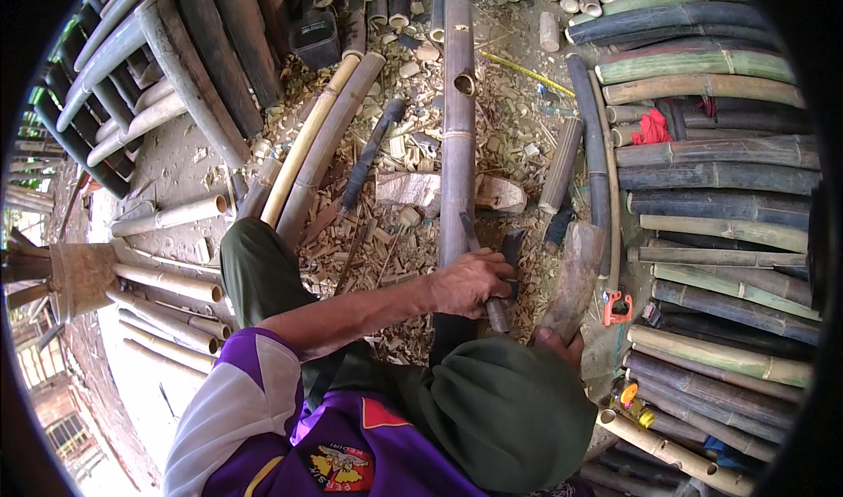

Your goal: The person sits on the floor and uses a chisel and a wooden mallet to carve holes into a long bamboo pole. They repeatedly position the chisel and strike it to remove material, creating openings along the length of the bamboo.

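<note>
My left hand [472,284] reaches across from the left, fingers wrapped round a chisel [498,315]. Its narrow blade lies against a long grey bamboo pole [457,163], which runs away from me. A round hole [464,84] shows in the pole's upper side farther off, with a smaller notch beyond it. Beside my right knee, my right hand [562,348] grips the lower end of a thick, worn wooden mallet [571,273], held apart from the chisel. Part of that hand is hidden behind the knee. Under the pole sits a pale split log [409,191].
Wood chips [399,242] cover the ground. A dark-wrapped tool [364,163] lies left of the pole. Bamboo lengths [711,176] are stacked on the right, near an orange clamp-like object [617,307] and a red cloth [652,127]. A yellow tape measure strip [527,71] stretches beyond.
</note>
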Motion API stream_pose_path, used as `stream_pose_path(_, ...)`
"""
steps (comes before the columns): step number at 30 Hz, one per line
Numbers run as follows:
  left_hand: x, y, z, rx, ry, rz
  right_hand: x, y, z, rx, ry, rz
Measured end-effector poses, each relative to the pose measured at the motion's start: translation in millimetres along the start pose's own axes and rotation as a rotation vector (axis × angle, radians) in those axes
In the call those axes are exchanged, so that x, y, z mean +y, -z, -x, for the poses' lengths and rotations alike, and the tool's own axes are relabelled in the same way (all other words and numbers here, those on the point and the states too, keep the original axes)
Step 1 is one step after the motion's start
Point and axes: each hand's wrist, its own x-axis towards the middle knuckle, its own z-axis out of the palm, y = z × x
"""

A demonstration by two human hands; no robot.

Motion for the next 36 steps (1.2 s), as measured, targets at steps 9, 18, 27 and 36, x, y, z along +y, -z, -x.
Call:
stream_pose_path(9, -7.0, 5.0, 6.5, 0.013, -0.003, -0.005, 7.7, -13.2, 5.2, 0.070, 0.045, 0.028)
stream_pose_path(18, -10.7, 3.8, 1.7, 0.083, -0.004, 0.090, 8.7, 0.5, 2.5, 0.003, 0.060, -0.031)
stream_pose_path(27, -21.8, 13.0, -32.2, 0.296, 0.248, 0.205, -99.0, -20.6, 60.9, 0.396, 0.999, -0.109)
stream_pose_path(36, -22.3, 7.6, -31.1, 0.307, 0.207, 0.129, -2.3, 83.7, 19.1, 0.058, 0.748, 0.859)
